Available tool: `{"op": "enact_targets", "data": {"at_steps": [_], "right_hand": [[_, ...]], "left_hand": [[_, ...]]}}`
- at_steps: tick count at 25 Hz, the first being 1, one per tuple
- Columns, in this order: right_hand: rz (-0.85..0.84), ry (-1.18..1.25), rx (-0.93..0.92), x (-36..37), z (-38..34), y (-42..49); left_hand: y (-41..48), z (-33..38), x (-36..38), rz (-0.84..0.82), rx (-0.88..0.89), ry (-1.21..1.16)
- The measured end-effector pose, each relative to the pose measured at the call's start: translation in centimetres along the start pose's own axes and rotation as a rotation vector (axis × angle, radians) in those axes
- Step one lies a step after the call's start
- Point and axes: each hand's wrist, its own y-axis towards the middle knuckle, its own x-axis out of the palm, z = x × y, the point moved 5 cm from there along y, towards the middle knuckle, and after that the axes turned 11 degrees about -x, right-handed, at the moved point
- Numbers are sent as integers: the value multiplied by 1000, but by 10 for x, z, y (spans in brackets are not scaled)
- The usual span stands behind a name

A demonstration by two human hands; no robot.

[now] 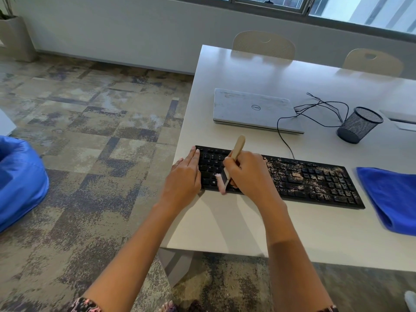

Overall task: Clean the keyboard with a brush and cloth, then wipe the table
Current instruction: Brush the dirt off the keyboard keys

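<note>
With left hand flat on keyboard and right hand clamped on brush — flick lightly, row by row, toward grit just right.

A keyboard lies along the near side of the table. The left hand rests on its left end. Just right of it, the right hand holds a brush at the keys. A laptop lies farther back, a pen cup to its right, and a cloth right of the keyboard.

The laptop lid bears a Dell logo; the keyboard keys show Q, W, A, S.
</note>
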Motion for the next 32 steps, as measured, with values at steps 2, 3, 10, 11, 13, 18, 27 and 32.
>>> {"op": "enact_targets", "data": {"at_steps": [2,3,10,11,13,18,27,32], "right_hand": [[29,41,-1,-2,1,5],[68,66,-9,-2,0,7],[150,64,-77,11,-14,11],[120,43,-75,13,-14,11],[53,11,-55,12,-12,9],[-108,-27,8,-3,-4,4],[105,82,7,-22,3,9],[99,-35,-12,-8,-1,-1]], "left_hand": [[0,0,0,2,1,0],[0,0,1,3,2,2],[2,-4,2,-5,-9,-13],[1,-3,1,-4,-7,-13],[1,-2,0,-2,-5,-10],[-1,1,-3,-4,0,-12],[0,-1,0,1,-3,-24],[0,0,-1,5,-4,-14]]}}
